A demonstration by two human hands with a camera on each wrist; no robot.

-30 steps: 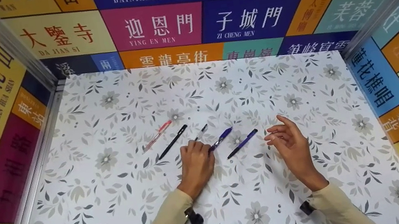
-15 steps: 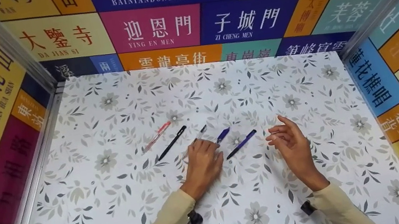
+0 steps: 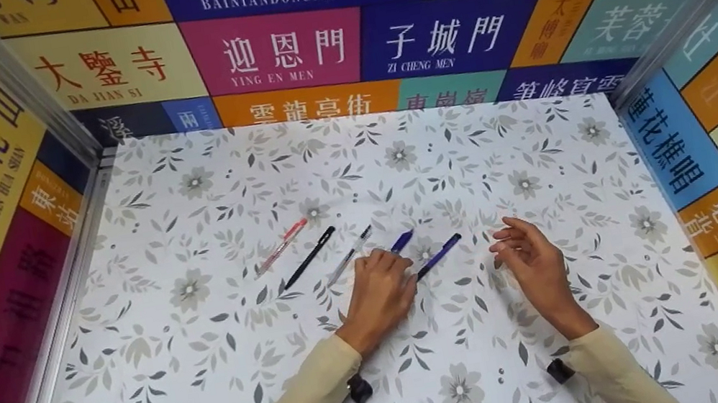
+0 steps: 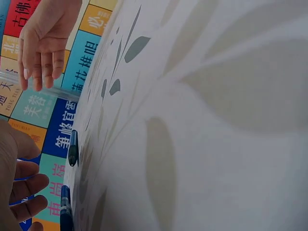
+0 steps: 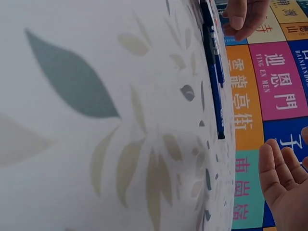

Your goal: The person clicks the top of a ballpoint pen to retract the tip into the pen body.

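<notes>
On the floral-papered bench (image 3: 212, 372), five pens lie in a slanted row. Left hand (image 3: 380, 294) rests knuckles-up over the blue-capped pen (image 3: 401, 241) — whether its curled fingers actually grip it cannot be told. Just right lies the dark blue pen (image 3: 439, 256). Right hand (image 3: 535, 259) hovers near it, fingers loose, holding nothing. Left of the hand lie the clear pen (image 3: 348, 256), black pen (image 3: 310, 256) and red pen (image 3: 282, 245).

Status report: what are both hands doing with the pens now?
Left hand rests on the blue pen. Right hand open, above the table, holding nothing. Dark blue pen lies between the hands. Nothing in the way.
</notes>
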